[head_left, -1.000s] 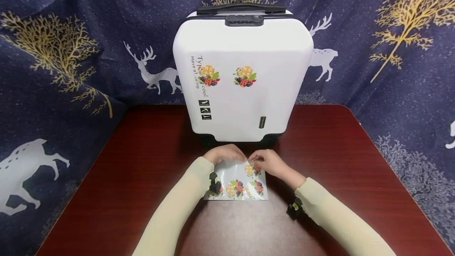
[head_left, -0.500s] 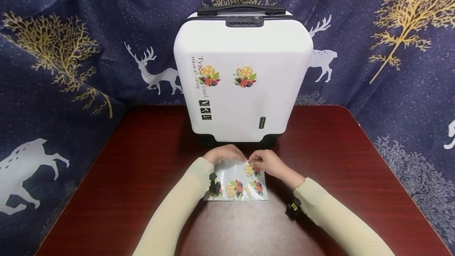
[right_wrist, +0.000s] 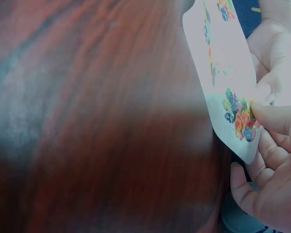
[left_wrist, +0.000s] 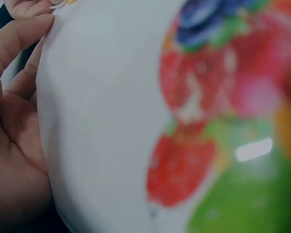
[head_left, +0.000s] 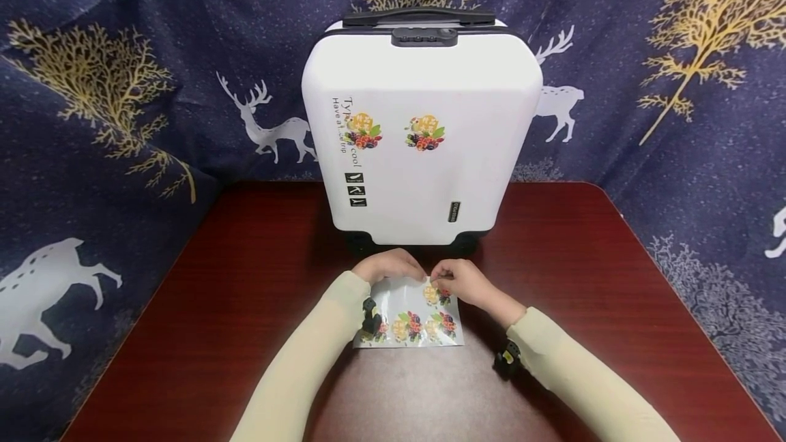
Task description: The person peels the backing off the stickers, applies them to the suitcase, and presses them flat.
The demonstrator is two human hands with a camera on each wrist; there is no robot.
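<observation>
A white sticker sheet (head_left: 410, 341) printed with bunches of fruit is held up between both hands, near the front of the suitcase. My left hand (head_left: 391, 266) grips its top edge, thumb on the printed face and the other fingers behind, as the left wrist view shows. At the upper right corner my right hand (head_left: 463, 280) pinches a fruit sticker (right_wrist: 242, 119) with thumb and fingers. In the left wrist view a bit of the sticker's edge looks raised, though it is small there. Large blurred fruit prints (left_wrist: 199, 160) fill that view's right side.
Behind the hands a white suitcase (head_left: 424, 176) stands upright on the dark red table (head_left: 258, 278). Two fruit stickers sit on its upper front, one left (head_left: 364, 131) and one near the middle (head_left: 425, 133). A dark blue cloth (head_left: 184, 53) with deer hangs behind.
Very little differs. Both hands stay at the sheet's top edge, with only a slight shift of the right fingers at the corner. The whole head view has drifted a little.
</observation>
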